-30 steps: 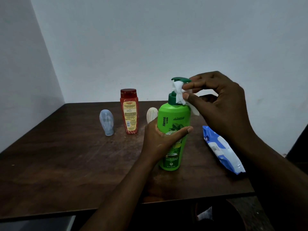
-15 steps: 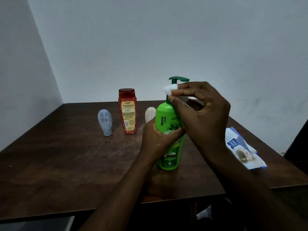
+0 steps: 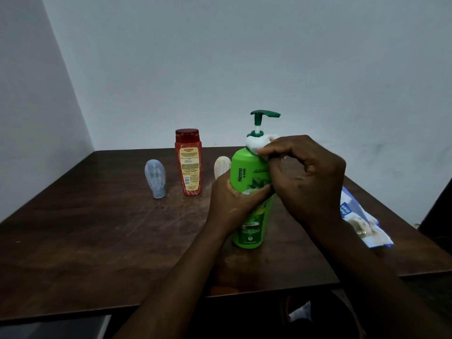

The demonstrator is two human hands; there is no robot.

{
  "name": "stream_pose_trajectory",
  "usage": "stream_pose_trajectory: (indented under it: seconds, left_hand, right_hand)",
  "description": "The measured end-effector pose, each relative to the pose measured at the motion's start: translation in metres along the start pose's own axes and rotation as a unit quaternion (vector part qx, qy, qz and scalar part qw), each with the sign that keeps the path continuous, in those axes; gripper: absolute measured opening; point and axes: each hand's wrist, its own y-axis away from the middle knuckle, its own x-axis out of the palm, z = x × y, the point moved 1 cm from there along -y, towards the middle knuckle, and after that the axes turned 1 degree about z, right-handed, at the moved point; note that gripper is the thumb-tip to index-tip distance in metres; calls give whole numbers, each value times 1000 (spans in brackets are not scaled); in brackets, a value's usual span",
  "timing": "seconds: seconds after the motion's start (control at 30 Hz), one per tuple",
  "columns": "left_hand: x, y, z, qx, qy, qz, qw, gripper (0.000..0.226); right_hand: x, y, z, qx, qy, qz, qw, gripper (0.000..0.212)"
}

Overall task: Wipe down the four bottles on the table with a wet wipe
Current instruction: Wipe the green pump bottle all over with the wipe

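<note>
A green pump bottle (image 3: 247,167) stands upright near the table's front middle. My left hand (image 3: 232,204) grips its body from the left, thumb across the label. My right hand (image 3: 305,179) pinches a white wet wipe (image 3: 256,143) and presses it around the bottle's neck, just under the dark green pump head. Behind to the left stand a red bottle (image 3: 188,162) and a small pale blue bottle (image 3: 155,178) resting on its cap. A cream bottle (image 3: 221,166) shows partly behind my left hand.
The dark wooden table (image 3: 97,228) sits in a corner of grey walls. A blue and white wipes pack (image 3: 362,221) lies at the table's right edge, beside my right forearm. Something white lies on the floor under the front edge.
My right hand with the wipe moved down from the pump head to the bottle's neck. The pump head is now uncovered. My left hand kept its hold on the bottle.
</note>
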Motion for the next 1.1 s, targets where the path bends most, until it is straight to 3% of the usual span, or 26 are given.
stream_pose_trajectory:
  seconds: [0.13, 0.3, 0.47, 0.63, 0.83, 0.9, 1.0, 1.1]
  left_hand:
    - [1, 1, -2, -11, -3, 3, 1000, 27]
    - [2, 2, -4, -23, -12, 5, 1000, 30]
    - [0, 2, -2, -18, -21, 9, 1000, 28]
    - [0, 3, -1, -10, -19, 9, 1000, 29]
    - [0, 2, -3, 0, -7, 10, 1000, 30]
    - [1, 1, 0, -3, 10, 18, 1000, 28]
    - [2, 3, -2, -18, 49, 34, 998, 27]
    - [-3, 4, 4, -36, 90, 77, 992, 39]
  right_hand:
    - [2, -11, -3, 129, -81, -1, 988, 12]
    - [7, -20, -4, 285, -217, 15, 934, 9]
    - [13, -30, -3, 325, -303, 55, 894, 8]
    - [13, -23, -4, 324, -319, 40, 890, 6]
    - [9, -24, -13, 341, -391, 63, 852, 21]
    - [10, -18, -16, 336, -380, 42, 861, 20]
    - [8, -8, -17, 297, -311, 2, 903, 11]
    - [3, -3, -15, 249, -246, 14, 937, 16]
